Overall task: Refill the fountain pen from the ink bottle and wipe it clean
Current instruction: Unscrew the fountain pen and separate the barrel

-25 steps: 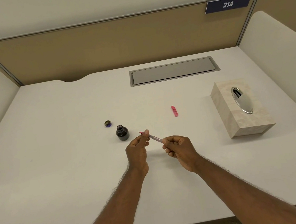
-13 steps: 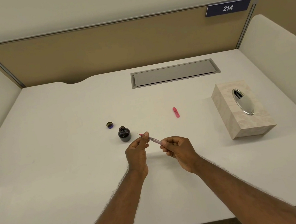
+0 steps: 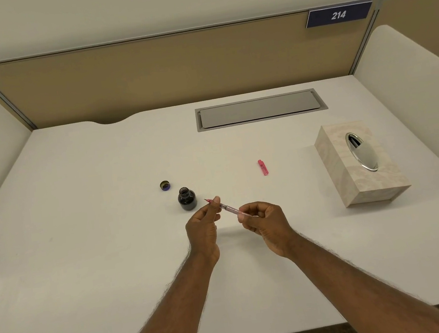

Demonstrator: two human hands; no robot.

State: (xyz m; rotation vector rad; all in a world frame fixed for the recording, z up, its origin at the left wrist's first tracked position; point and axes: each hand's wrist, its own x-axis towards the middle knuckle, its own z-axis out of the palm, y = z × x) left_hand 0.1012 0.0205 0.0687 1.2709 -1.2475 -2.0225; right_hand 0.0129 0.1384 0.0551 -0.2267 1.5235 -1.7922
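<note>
Both hands hold the pen (image 3: pixel 228 208) above the white desk (image 3: pixel 83 240). The left hand (image 3: pixel 202 228) pinches it near the nib end, with the red tip poking out past the thumb toward the open ink bottle (image 3: pixel 187 198), which stands just beside. The right hand (image 3: pixel 266 223) grips the back end between its fingertips, so the clear barrel spans the gap between the two grips. The bottle cap (image 3: pixel 165 185) lies near the bottle, the pink pen cap (image 3: pixel 263 167) farther right, and a tissue box (image 3: pixel 361 167) well apart.
</note>
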